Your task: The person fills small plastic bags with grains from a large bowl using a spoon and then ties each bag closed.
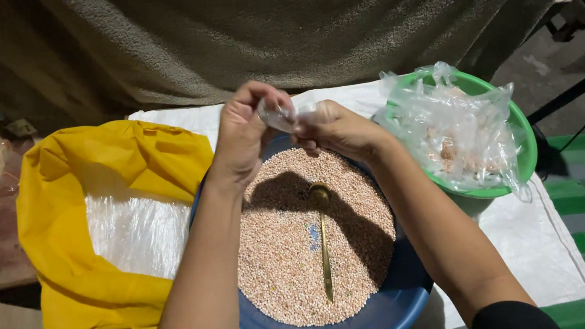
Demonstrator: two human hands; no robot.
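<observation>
The forearms come in from the bottom edge, nearest the camera, over a blue basin [396, 303] filled with small pinkish-white grains [293, 256]. At far left a yellow bag [95, 167] lies open, with clear plastic [136, 231] showing inside it. The left hand [244, 137] is closed, fingers pinching one side of a small clear bag [281, 114] held above the basin's far rim. A brass spoon [324, 243] lies on the grains, bowl away from the camera, just below the hands. The right hand [339, 131] is also closed, gripping the other side of the same small bag, so both hands meet on it. At right, a green bowl [525, 147] holds crumpled clear bags [458, 125]. All rest on white sheeting [524, 236].
</observation>
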